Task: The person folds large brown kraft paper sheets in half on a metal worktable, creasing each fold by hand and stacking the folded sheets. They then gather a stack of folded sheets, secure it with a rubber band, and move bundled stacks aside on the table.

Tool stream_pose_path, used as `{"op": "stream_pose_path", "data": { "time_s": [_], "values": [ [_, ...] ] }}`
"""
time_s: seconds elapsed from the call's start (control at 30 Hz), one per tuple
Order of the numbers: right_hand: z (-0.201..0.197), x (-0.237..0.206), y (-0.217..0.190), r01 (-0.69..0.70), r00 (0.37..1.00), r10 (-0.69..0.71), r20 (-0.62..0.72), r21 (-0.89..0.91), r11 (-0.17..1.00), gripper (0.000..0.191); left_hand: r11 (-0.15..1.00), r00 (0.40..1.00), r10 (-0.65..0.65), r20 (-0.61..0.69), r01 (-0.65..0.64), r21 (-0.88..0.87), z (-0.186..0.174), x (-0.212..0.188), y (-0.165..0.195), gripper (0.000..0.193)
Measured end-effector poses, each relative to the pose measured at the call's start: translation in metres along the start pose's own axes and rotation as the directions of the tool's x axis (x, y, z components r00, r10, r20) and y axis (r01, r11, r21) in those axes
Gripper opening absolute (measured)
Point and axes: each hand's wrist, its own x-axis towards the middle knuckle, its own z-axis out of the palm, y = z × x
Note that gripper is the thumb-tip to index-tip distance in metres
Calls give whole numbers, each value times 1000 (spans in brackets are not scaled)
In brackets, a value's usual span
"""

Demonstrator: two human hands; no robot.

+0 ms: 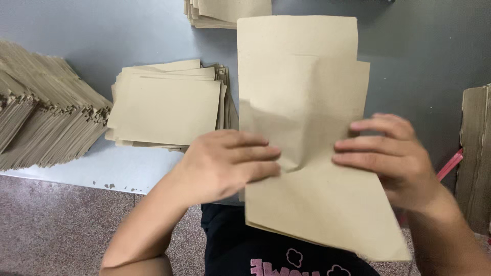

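Envelopes (307, 128) of plain brown kraft paper, a few held together as one flat sheaf, are gripped between both hands above the near edge of the counter (128, 168). The left hand (225, 163) lies over the sheaf's left edge, its fingers (255, 153) stretched nearly straight across the front; the thumb is hidden behind the paper. The right hand (394, 158) clasps the right edge, fingers (358, 153) curled onto the front, thumb likewise out of sight. Between the two sets of fingertips the matte paper buckles into a soft crease. How many sheets make up the sheaf is hard to tell; stepped edges show at its upper right and lower left corners.

Below the fingers, a dark garment (230, 245) with a pink print is partly covered by the sheaf and cut off by the frame, and a speckled reddish floor (61, 225) shows to the left.

Just beyond the left fingers, a loose pile of the same brown envelopes (163, 107) lies flat on the smooth grey counter, its right side hidden by the held sheaf. Far left of the fingers, a large fanned stack (41, 117) shows only layered edges and runs out of view. Right of the right fingers stands a piece of rough cardboard (475, 153), cropped, with a thin pink strip (450, 164) beside it. Farthest off, another envelope stack (220, 13) is cut by the top edge.
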Motion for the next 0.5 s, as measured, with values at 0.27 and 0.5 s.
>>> {"op": "stream_pose_path", "data": {
  "time_s": [0.27,0.5],
  "values": [
    [4,5,-13,-90,996,90,23,17,996,23,996,997,-58,-46,61,64,5,4,6,38],
    [28,2,-11,-468,857,437,-271,-57,882,26,631,655,-749,-102,658,-412,20,12,8,98]
  ]
}}
